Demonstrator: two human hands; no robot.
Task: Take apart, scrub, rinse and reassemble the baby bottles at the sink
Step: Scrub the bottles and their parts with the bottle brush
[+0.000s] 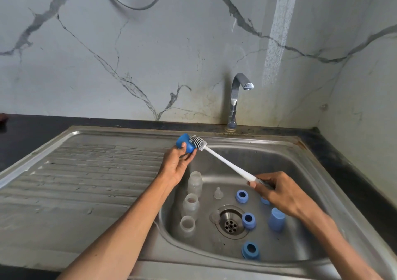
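Slippage worries us: our left hand [175, 168] pinches the blue plastic bottle cap [185, 143] in fingertips only, while our right hand [279, 193], fingers wrapped around the handle, drives the white long-handled bottle brush [198, 143] against it.

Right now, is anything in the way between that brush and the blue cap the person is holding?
Nothing visible. The brush head already sits against the blue cap gripped in the left hand, while the right hand holds the handle.

We see soft, even daylight; a bright dappled streak crosses the wall [277, 32]. The steel sink [279, 157] shows mild sheen. Wide-angle distortion bows the counter edges; focus is sharp throughout.
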